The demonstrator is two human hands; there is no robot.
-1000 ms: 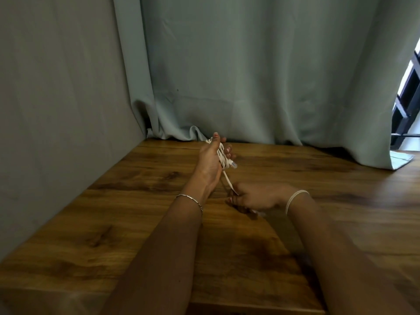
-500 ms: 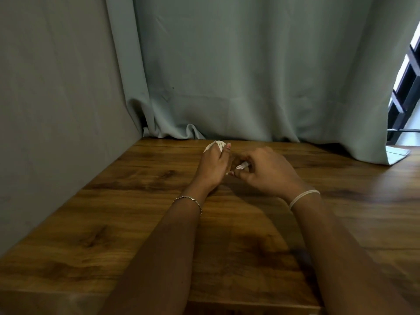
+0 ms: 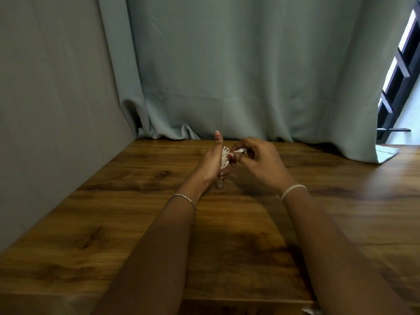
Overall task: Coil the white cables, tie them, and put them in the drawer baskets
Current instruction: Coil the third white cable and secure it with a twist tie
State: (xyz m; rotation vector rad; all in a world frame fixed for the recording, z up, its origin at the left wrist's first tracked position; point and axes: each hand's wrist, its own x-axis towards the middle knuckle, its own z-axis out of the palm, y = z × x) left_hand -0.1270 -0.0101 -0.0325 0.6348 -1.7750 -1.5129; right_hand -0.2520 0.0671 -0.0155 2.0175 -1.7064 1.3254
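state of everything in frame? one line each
cable: coiled in the left hand, not yet tied.
left hand: holds the coil, thumb pointing up.
right hand: pinches the cable's free end.
curtain: drawn, hem lying on the table.

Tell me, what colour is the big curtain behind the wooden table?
The long fabric curtain is pale grey-green, seen best in the head view.

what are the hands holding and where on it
A white cable. The left hand holds its coiled loops, and the right hand pinches one end beside the coil.
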